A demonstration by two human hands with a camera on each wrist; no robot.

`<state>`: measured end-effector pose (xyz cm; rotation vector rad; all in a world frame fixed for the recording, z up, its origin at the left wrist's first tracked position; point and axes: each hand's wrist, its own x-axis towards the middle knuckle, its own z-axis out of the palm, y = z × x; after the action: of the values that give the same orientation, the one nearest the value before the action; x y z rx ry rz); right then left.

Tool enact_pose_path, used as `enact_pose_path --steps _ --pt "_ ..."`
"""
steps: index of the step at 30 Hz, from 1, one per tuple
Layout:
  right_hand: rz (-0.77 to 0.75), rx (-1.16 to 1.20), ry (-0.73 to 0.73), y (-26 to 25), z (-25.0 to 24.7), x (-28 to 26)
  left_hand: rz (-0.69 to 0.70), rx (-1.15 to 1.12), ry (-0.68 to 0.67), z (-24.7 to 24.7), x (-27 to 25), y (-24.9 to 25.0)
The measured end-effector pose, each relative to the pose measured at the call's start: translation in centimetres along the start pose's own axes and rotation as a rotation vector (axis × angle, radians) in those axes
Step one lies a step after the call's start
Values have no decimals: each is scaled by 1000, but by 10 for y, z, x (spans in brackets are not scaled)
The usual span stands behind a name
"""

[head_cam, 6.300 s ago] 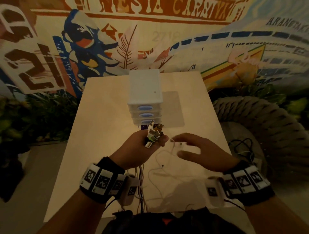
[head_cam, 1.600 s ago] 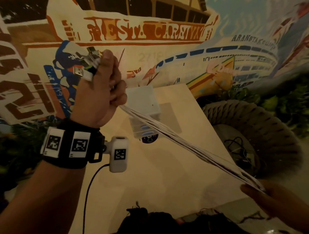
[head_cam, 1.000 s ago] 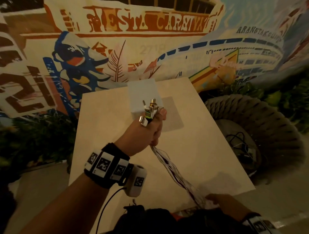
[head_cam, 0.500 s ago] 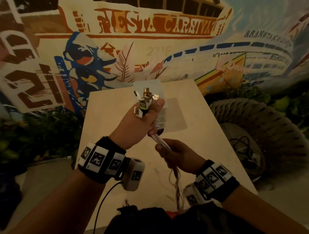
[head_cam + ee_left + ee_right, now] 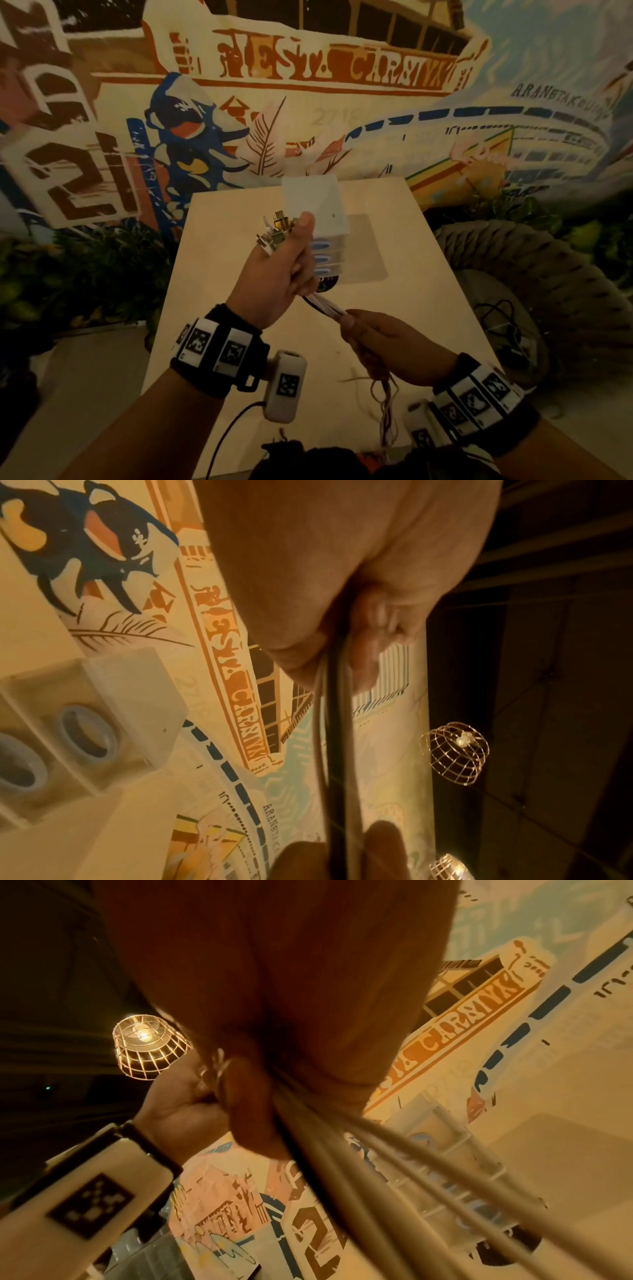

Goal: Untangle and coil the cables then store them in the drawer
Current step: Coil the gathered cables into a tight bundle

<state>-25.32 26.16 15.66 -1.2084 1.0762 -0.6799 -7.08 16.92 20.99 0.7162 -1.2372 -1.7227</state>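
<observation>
one bundle of cables (image 5: 323,305) is held taut in the air between two hands, above the near half of one pale table (image 5: 404,308). the left hand (image 5: 274,277) is clenched round the bundle's upper end, so that a cluster of metal plugs (image 5: 274,229) is seen sticking up past the thumb; the plugs are too crowded and blurred to be counted. the right hand (image 5: 387,346) is closed round the same bundle just right of and nearer than the left, and the loose strands are seen hanging below it toward the near table edge. one white drawer unit (image 5: 317,205) is set at the far middle of the table, with three blue handles counted on its front, all drawers pushed in. in the left wrist view a dark cable (image 5: 337,750) is seen among paler ones. two wire cage lamps (image 5: 455,753) are seen there too.
</observation>
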Motion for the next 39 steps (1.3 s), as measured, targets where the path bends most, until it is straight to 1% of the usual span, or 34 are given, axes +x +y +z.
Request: enact_pose_path --steps 2,4,5,7,8,9,10,12,14,15,17,19,21,24,26,29,30,33,34,35,39 --pt "22 11 1 -3 -2 0 -3 20 -10 1 1 -2" --pt "57 -23 -14 -6 -8 -1 13 120 -37 2 -1 -4" --pt "81 -37 -24 -7 -12 -2 26 242 -51 2 -2 -4" --pt "131 -109 -25 -7 -20 -2 76 621 -62 0 -4 -5" --pt "155 -164 -20 -5 -23 -1 80 772 -89 -1 -4 -6" --pt "179 -217 -15 -4 -25 0 70 881 -127 -3 -4 -9" --pt "200 -256 -7 -2 -27 2 54 940 -160 -3 -4 -12" --pt "233 -281 14 0 -28 6 62 1018 -179 -1 -2 -19" --pt "244 -271 32 -4 -30 9 121 1078 -155 -1 0 -24" --pt "243 -264 34 -7 -32 10 153 1095 -166 -2 2 -26" --pt "247 -236 31 -13 -36 12 223 1196 -267 -6 5 -29" --pt "254 -181 47 -17 -42 15 232 1332 -361 -8 7 -31" --pt "258 -129 72 -22 -46 18 228 1436 -389 -6 7 -32" --pt "286 -15 78 -29 -52 20 321 1512 -431 -1 8 -34" --pt "313 28 57 -33 -56 20 370 1587 -433 2 10 -33" --pt "335 30 29 -38 -61 22 425 1704 -386 3 12 -33" --pt "337 26 20 -39 -62 23 388 1673 -404 3 13 -32" --pt "337 -13 3 -42 -66 26 131 1503 -501 2 15 -27" --pt "335 -35 -6 -42 -67 27 77 1492 -525 1 16 -25" --pt "332 -57 -23 -43 -67 28 47 1502 -545 0 16 -23" --pt "322 -170 -87 -49 -68 29 13 1538 -623 3 17 -17"
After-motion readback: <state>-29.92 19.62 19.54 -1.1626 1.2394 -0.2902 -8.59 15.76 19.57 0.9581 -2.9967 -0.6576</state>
